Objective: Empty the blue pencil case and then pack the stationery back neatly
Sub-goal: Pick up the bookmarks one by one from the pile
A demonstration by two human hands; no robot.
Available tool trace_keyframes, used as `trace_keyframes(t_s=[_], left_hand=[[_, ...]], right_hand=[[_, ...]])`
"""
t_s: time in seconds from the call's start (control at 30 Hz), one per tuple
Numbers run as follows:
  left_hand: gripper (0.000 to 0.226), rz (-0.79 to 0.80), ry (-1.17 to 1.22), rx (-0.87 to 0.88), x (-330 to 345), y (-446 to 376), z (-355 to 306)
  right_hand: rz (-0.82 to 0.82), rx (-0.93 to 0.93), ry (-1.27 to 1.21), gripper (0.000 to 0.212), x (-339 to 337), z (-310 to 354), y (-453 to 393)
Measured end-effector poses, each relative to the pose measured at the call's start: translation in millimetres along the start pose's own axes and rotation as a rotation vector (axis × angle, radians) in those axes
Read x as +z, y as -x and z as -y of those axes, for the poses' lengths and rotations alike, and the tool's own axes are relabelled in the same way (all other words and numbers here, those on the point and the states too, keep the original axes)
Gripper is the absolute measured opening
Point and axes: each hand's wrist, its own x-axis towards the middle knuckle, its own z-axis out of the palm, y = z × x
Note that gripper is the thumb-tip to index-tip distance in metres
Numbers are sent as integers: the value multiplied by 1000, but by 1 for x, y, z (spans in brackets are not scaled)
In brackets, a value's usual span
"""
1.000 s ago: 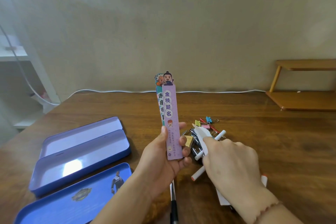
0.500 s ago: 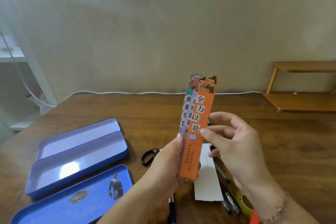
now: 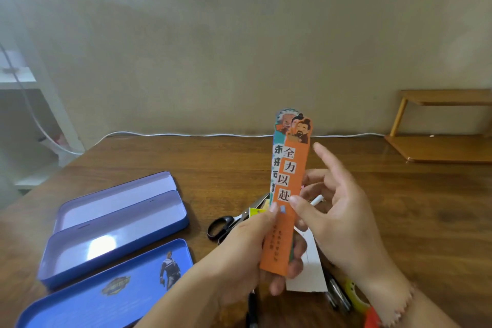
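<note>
My left hand (image 3: 255, 253) holds a small stack of paper bookmarks upright above the table; the orange bookmark (image 3: 286, 194) is in front and a teal one (image 3: 277, 157) shows behind it. My right hand (image 3: 338, 210) touches the orange bookmark's right edge with the thumb, its other fingers spread. The blue pencil case lies open at the left: an empty tray (image 3: 111, 237), a second tray (image 3: 111, 197) behind it, and the printed lid (image 3: 111, 293) nearest me. Scissors (image 3: 226, 224), a white paper slip (image 3: 311, 271) and pens (image 3: 338, 295) lie under my hands.
A brown wooden table (image 3: 412, 221) carries everything. A low wooden shelf (image 3: 439, 146) stands at the back right. A white cable (image 3: 165, 134) runs along the wall at the table's far edge. A yellow tape roll (image 3: 354, 293) lies by my right wrist.
My right hand left the stationery pile and brought an orange bookmark onto the front of the stack, covering the purple one. The stack has shifted right and a little closer.
</note>
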Motion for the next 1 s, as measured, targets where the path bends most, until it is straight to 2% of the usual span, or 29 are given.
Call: trace_keyframes(t_s=[0.07,0.13,0.23,0.3,0.37,0.47,0.57,0.83,1.0], left_hand=[[60,59,59,-66,-5,-2,1],[66,79,111,-55,-11,-3,-1],[60,1,148,4,-19,-2,-8],[57,-67,181,53,-21,1,-14],[50,-144,221,100,-23,1,-16],[46,-188,273,127,-21,0,-18],[43,-209,288,146,-22,0,-18],[44,-270,254,131,-22,-1,-20],[44,-263,248,135,-24,-1,-20]], right_hand=[[15,-50,73,71,1,-2,1],[31,-96,230,54,-2,-2,-1],[70,-106,454,42,-5,1,-3],[201,-54,756,41,-3,7,0],[381,32,953,51,1,14,5],[534,123,999,65,8,25,12],[602,128,1081,67,12,29,15],[575,118,931,30,11,36,19],[490,136,953,47,7,38,17]])
